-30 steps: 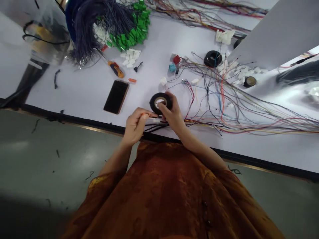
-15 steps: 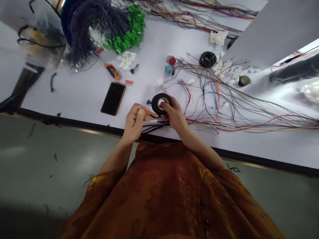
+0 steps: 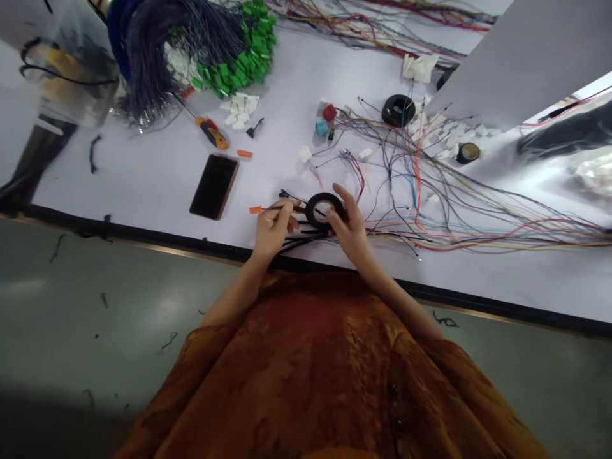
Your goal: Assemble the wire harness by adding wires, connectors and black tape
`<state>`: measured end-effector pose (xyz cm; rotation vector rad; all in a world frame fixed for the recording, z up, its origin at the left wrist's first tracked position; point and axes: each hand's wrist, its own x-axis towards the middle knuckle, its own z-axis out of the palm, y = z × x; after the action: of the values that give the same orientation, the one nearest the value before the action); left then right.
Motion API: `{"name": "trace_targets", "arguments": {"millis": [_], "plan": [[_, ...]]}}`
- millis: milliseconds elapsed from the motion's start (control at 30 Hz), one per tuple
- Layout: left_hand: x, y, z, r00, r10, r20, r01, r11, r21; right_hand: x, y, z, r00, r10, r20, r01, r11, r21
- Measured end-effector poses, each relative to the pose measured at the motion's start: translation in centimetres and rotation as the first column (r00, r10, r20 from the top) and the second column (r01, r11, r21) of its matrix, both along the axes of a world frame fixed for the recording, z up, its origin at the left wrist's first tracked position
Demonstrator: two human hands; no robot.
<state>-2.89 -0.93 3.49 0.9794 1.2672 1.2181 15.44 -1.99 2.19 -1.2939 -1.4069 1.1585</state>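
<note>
Black tape roll [image 3: 310,211], just one, between two hands [image 3: 273,231] [image 3: 352,228], one orange-tipped wire [image 3: 271,208]

Your tape roll [image 3: 310,213] is looking matt, your phone [image 3: 214,187] (smooth, glass-like) is looking glossy, the floor [image 3: 165,309] is shining

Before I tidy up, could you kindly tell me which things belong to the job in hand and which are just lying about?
Apparently in use: black tape roll, in the right hand; dark wire with orange connector, in the left hand.

Seemingly lying about: phone; screwdriver; loose orange piece.
</note>
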Motion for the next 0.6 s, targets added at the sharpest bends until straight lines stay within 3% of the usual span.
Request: {"name": "trace_targets", "arguments": {"millis": [67, 133, 200, 300, 367, 433, 500, 533, 600], "plan": [[0.4, 0.0, 0.7, 0.998, 0.04, 0.041, -0.038, 0.998, -0.059, 0.8, -1.7, 0.6, 0.966, 0.071, 0.25, -0.117, 0.978, 0.175], [0.6, -0.4, 2.1, 0.995, 0.073, 0.069, -0.066, 0.993, -0.096, 1.2, -2.8, 1.3, 0.929, 0.12, 0.35, -0.215, 0.944, 0.248], [0.9, -1.1, 3.5, 1.0, 0.01, -0.004, -0.01, 0.999, -0.034, 0.7, -2.6, 1.7, 0.967, 0.08, 0.24, -0.137, 0.964, 0.229], [1.2, -2.1, 4.4, 0.95, -0.224, -0.216, 0.255, 0.958, 0.133, -0.7, -0.3, 1.6, 0.995, -0.084, -0.06, 0.087, 0.995, 0.041], [1.4, -2.1, 3.7, 0.945, -0.19, -0.266, 0.249, 0.945, 0.21, -1.0, 1.3, 1.1, 0.971, -0.133, -0.197, 0.113, 0.987, -0.112], [1.4, -1.5, 2.3, 0.977, -0.011, -0.211, 0.058, 0.975, 0.215, -0.6, 1.5, 0.4, 0.956, -0.157, -0.248, 0.115, 0.978, -0.176], [1.3, -0.5, 0.8, 0.986, 0.099, -0.137, -0.083, 0.99, 0.118, 0.2, 0.3, 0.1, 0.975, -0.135, -0.178, 0.123, 0.989, -0.078], [1.3, 0.0, 0.3, 0.989, 0.106, -0.107, -0.099, 0.993, 0.063, 0.7, -0.6, 0.1, 0.992, -0.086, -0.093, 0.088, 0.996, 0.02], [1.3, 0.7, 0.1, 0.995, 0.083, -0.053, -0.084, 0.996, -0.011, 1.4, -2.5, 0.5, 0.989, 0.083, 0.119, -0.105, 0.976, 0.193]]}}
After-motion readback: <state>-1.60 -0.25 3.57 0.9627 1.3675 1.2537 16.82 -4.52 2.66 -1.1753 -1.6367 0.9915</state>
